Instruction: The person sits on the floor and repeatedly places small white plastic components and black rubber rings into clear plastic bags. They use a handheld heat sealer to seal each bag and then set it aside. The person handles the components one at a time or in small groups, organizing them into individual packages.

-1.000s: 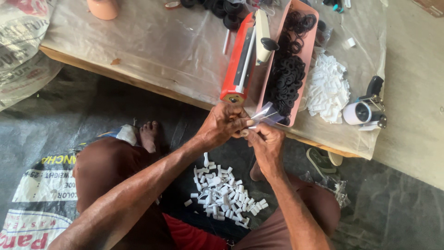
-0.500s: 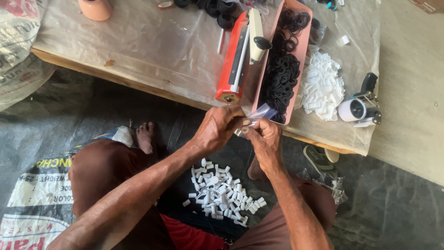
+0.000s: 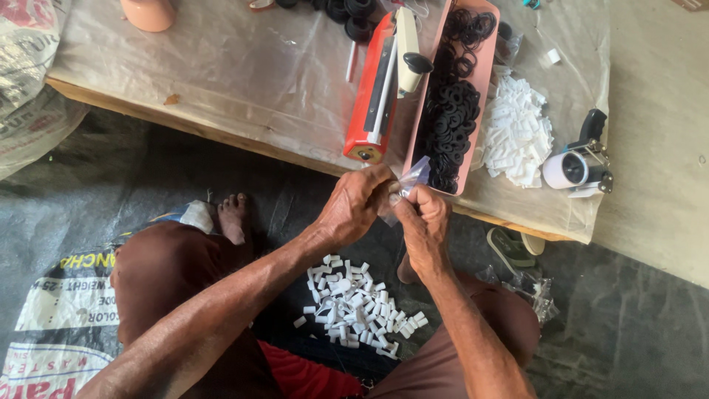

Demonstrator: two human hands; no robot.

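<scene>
1. Your left hand (image 3: pixel 356 207) and right hand (image 3: pixel 425 218) both pinch a small clear bag (image 3: pixel 406 185) at the tabletop (image 3: pixel 221 66) edge, above your lap;
2. It looks light, limp, slippery; grip its rim.

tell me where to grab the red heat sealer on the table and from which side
Probably take the red heat sealer across its long narrow body near the middle, coming down from above. It lies flat on the plastic-covered table, its cream lever arm raised with a black knob, and the pink tray crowds its right side.
</scene>
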